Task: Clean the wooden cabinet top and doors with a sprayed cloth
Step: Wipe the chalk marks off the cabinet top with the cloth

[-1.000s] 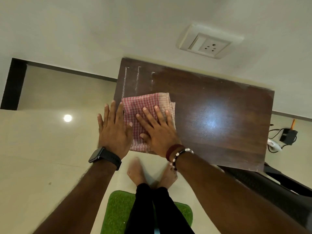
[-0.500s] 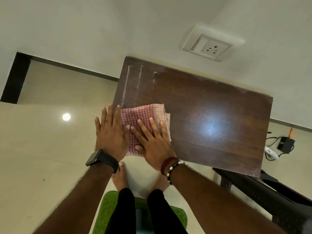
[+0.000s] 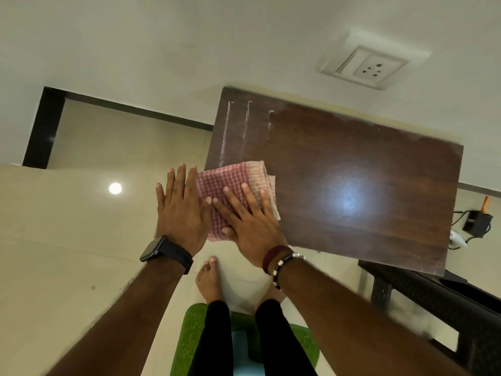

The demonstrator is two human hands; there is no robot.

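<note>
A dark wooden cabinet top (image 3: 352, 169) fills the middle right, seen from above, with pale dusty streaks near its far left corner. A folded red-and-white checked cloth (image 3: 230, 180) lies at the top's near left corner, overhanging the edge. My right hand (image 3: 249, 223) presses flat on the cloth, fingers spread. My left hand (image 3: 181, 213) lies flat beside it at the cloth's left edge, thumb touching the cloth, mostly past the cabinet's side. The cabinet doors are hidden below the top.
A wall socket plate (image 3: 363, 67) sits above the cabinet's back edge. A black stand (image 3: 433, 299) stands at the near right, with a charger and cable (image 3: 474, 221) on the floor behind. My bare feet (image 3: 210, 280) stand by a green mat (image 3: 189, 346) on the tiled floor.
Both hands and the cloth have slid toward me and to the left along the cabinet top, leaving more of the streaked far corner uncovered.
</note>
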